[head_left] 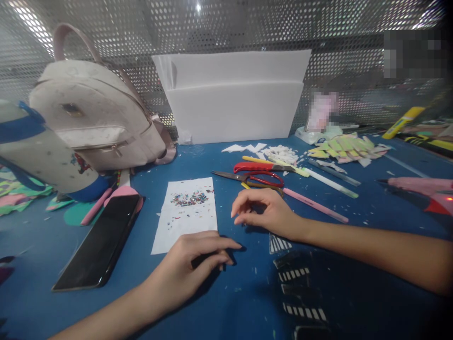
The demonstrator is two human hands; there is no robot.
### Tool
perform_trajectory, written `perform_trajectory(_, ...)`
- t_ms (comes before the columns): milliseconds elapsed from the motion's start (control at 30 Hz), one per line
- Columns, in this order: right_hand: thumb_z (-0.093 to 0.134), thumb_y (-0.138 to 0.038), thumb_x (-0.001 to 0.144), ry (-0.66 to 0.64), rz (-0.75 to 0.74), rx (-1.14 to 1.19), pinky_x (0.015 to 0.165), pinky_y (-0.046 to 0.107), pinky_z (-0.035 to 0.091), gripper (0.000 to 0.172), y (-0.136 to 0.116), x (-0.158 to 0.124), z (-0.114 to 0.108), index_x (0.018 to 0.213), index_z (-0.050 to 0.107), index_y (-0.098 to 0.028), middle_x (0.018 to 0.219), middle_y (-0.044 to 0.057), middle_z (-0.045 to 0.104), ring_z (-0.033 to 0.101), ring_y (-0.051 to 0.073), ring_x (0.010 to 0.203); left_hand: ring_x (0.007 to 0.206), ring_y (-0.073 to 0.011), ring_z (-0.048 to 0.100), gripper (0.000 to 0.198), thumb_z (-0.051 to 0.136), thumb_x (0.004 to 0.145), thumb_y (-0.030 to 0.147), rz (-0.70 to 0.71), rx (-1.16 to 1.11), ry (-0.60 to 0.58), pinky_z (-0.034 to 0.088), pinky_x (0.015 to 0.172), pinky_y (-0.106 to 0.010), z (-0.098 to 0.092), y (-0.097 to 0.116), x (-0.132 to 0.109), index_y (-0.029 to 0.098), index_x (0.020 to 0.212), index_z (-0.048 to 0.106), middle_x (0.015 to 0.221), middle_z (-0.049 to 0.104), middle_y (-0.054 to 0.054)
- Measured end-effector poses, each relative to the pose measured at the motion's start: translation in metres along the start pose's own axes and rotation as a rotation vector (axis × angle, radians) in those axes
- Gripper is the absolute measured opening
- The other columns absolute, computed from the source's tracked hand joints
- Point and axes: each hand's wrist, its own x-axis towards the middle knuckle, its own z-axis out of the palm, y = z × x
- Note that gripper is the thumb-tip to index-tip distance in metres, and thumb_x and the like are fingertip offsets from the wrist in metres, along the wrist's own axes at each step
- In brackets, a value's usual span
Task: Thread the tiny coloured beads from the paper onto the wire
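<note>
My left hand [193, 264] rests on the blue table [247, 302] just below a white paper sheet [187, 215], fingers curled together with the index finger stretched right. A pile of tiny coloured bits [190, 198] lies on the upper part of that sheet. My right hand [264, 210] hovers right of the sheet, fingers bent down in a loose pinch; whether anything is between the fingertips I cannot make out. Red-handled scissors [255, 177] lie just behind the right hand.
A black phone [101, 241] lies at the left beside a white backpack [95, 113] and a white-blue bottle [38, 151]. Folded white foam board [235, 99] stands at the back. Pens [314, 205], paper scraps [283, 153], coloured strips [345, 146] and a pink glue gun [421, 186] lie at the right.
</note>
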Motion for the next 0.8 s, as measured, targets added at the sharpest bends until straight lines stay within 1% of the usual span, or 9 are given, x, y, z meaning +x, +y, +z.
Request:
perform_trajectory(167, 0.071, -0.025, 0.081, -0.003, -0.018, -0.007, 0.056, 0.022, 0.041, 0.011, 0.0004, -0.001, -0.0004, 0.079, 0.066, -0.016, 0.073, 0.0, 0.062, 0.055, 0.008, 0.061, 0.073, -0.0138, 0.064, 0.029, 0.047, 0.094, 0.018, -0.011, -0.029, -0.056, 0.053, 0.074, -0.027, -0.0015, -0.0014, 0.0, 0.021, 0.115, 0.067, 0.085, 0.07, -0.006)
perform_trajectory(333, 0.068, -0.026, 0.084, 0.013, -0.037, -0.006, 0.058, 0.022, 0.041, 0.011, 0.0016, -0.0007, -0.0013, 0.08, 0.066, -0.015, 0.073, 0.0, 0.062, 0.054, 0.008, 0.061, 0.073, -0.0132, 0.062, 0.04, 0.045, 0.093, 0.015, -0.005, -0.024, -0.094, 0.053, 0.073, -0.026, -0.0038, -0.0015, 0.0002, 0.025, 0.131, 0.056, 0.085, 0.069, -0.004)
perform_trajectory(400, 0.068, -0.027, 0.084, 0.01, -0.041, -0.005, 0.058, 0.022, 0.041, 0.013, 0.0015, -0.0003, -0.0014, 0.08, 0.066, -0.015, 0.073, 0.0, 0.062, 0.054, 0.008, 0.061, 0.073, -0.0126, 0.062, 0.043, 0.044, 0.093, 0.013, -0.003, -0.012, -0.121, 0.052, 0.074, -0.025, -0.0054, -0.0009, -0.0001, 0.026, 0.133, 0.054, 0.086, 0.069, -0.004)
perform_trajectory(533, 0.068, -0.028, 0.084, 0.002, -0.04, -0.012, 0.059, 0.022, 0.043, 0.013, 0.0013, 0.0, -0.0012, 0.081, 0.066, -0.015, 0.074, 0.0, 0.062, 0.055, 0.008, 0.062, 0.074, -0.013, 0.062, 0.038, 0.044, 0.092, 0.011, -0.045, -0.04, -0.145, 0.052, 0.073, -0.025, -0.0072, 0.0018, -0.0002, 0.023, 0.123, 0.062, 0.086, 0.07, -0.005)
perform_trajectory(667, 0.067, -0.028, 0.084, 0.003, -0.033, -0.024, 0.061, 0.022, 0.044, 0.013, 0.0014, -0.0004, -0.0008, 0.081, 0.066, -0.016, 0.076, 0.0, 0.063, 0.055, 0.008, 0.064, 0.072, -0.0131, 0.062, 0.027, 0.046, 0.092, 0.016, -0.123, -0.15, -0.112, 0.053, 0.07, -0.025, -0.0062, 0.0033, 0.0019, 0.019, 0.107, 0.069, 0.085, 0.07, -0.006)
perform_trajectory(800, 0.066, -0.027, 0.084, -0.001, -0.023, -0.035, 0.062, 0.021, 0.044, 0.011, 0.0009, 0.0, -0.0009, 0.08, 0.066, -0.016, 0.077, 0.0, 0.063, 0.055, 0.008, 0.065, 0.073, -0.013, 0.063, 0.019, 0.051, 0.091, 0.02, -0.159, -0.213, -0.086, 0.053, 0.07, -0.025, -0.0047, 0.0003, 0.0026, 0.018, 0.094, 0.07, 0.086, 0.07, -0.006)
